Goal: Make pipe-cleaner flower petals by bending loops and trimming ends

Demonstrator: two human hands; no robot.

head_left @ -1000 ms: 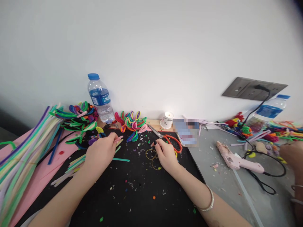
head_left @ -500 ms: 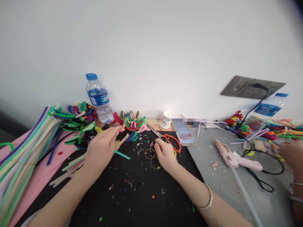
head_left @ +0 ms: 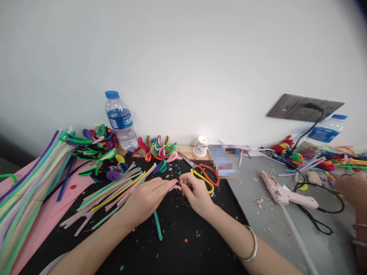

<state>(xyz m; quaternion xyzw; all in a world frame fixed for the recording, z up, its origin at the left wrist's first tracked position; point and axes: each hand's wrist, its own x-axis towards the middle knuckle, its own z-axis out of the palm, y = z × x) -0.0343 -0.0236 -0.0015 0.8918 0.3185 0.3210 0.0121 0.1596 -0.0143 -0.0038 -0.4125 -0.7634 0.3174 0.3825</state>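
My left hand (head_left: pixel 146 199) and my right hand (head_left: pixel 197 194) meet over the black mat (head_left: pixel 172 252), fingertips pinched together. Between them shows a small curved pink pipe cleaner piece (head_left: pixel 177 187), partly hidden by the fingers. A thin wire loop (head_left: pixel 185 203) lies under my right hand, mostly covered. From below my left hand a teal pipe cleaner (head_left: pixel 158 225) sticks out across the mat. Loose pipe cleaners (head_left: pixel 110 194) in pastel colours lie beside my left wrist. Scissors (head_left: pixel 205 170) with orange and yellow handles lie just beyond my right hand.
Looped pipe-cleaner flowers (head_left: pixel 160 149), a water bottle (head_left: pixel 120 120) and a paper cup (head_left: pixel 201 146) stand along the wall. A pink glue gun (head_left: pixel 286 193) with its cord lies right, near another person's hand (head_left: pixel 351 191). A pipe cleaner bundle (head_left: pixel 31 191) lies left. Scraps litter the mat.
My left hand has come right and down from near the looped flowers, bringing a pink piece to my right hand. Both sets of fingertips now meet. The teal pipe cleaner has shifted nearer me.
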